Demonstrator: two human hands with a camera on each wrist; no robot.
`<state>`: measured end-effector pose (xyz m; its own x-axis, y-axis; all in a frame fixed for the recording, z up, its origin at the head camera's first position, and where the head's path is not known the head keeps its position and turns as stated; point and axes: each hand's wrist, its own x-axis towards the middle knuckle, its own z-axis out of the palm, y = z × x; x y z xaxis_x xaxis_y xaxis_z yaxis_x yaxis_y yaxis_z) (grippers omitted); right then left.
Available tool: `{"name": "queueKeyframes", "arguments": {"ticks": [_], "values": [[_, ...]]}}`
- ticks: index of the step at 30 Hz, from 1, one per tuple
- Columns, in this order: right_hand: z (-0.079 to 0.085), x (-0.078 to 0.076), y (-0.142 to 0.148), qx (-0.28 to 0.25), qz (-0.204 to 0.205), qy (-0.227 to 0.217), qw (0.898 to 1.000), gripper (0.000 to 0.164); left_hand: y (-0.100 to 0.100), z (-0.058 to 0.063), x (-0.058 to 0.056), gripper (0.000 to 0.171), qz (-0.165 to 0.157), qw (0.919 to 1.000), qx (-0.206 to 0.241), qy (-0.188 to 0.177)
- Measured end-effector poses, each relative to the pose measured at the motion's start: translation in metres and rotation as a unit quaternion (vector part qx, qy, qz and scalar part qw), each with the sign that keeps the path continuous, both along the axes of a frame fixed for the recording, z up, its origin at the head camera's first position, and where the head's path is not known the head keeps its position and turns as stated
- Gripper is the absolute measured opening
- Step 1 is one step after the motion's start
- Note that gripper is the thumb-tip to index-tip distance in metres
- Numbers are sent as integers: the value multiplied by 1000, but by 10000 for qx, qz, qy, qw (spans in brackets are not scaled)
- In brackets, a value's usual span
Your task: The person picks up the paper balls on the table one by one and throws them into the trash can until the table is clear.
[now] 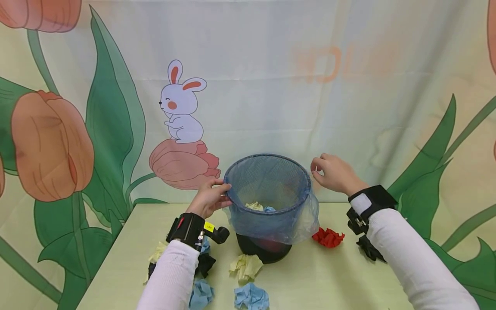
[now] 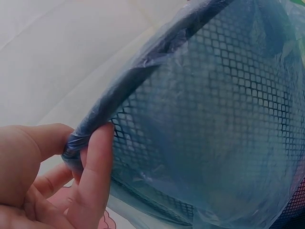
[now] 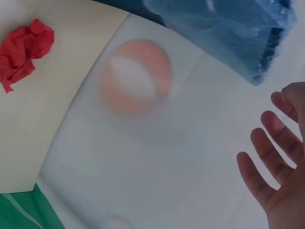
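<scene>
A black mesh wastebasket (image 1: 267, 254) stands on the table, lined with a translucent blue bag (image 1: 306, 219) folded over its rim. Pale yellow and blue crumpled paper shows inside. On the rim's left side, my left hand (image 1: 209, 197) pinches the bag-covered edge between thumb and fingers; the left wrist view shows this rim (image 2: 107, 102) close up. Just off the right side of the rim, my right hand (image 1: 335, 172) hovers in the air. It touches nothing, and its fingers (image 3: 270, 150) are loosely bent and spread in the right wrist view.
Crumpled paper lies around the wastebasket: a red ball (image 1: 328, 237) and a black one (image 1: 370, 249) at right, a yellow ball (image 1: 246, 268) and a blue one (image 1: 252, 297) in front. Several more lie by the left forearm. A printed curtain (image 1: 255, 86) hangs behind the table.
</scene>
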<state>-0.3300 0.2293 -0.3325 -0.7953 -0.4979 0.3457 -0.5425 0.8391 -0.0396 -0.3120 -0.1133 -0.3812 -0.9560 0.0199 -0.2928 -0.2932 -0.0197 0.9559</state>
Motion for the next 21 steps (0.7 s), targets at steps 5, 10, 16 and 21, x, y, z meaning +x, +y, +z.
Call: {"name": "queueKeyframes", "arguments": {"ticks": [5,10,16,21], "values": [[-13,3,11,18,-70,27,10000,5,-1,-1,0,37,2,10000,5,1],[-28,2,20,-13,-158,-94,9998,5,-1,-1,-1,38,-1,10000,29,-3],[-48,1,26,-89,-292,-210,9993,5,-1,0,0,38,21,10000,-33,-7],[-63,2,27,-134,-457,-278,9985,5,0,0,0,40,40,10000,-59,-32]]}}
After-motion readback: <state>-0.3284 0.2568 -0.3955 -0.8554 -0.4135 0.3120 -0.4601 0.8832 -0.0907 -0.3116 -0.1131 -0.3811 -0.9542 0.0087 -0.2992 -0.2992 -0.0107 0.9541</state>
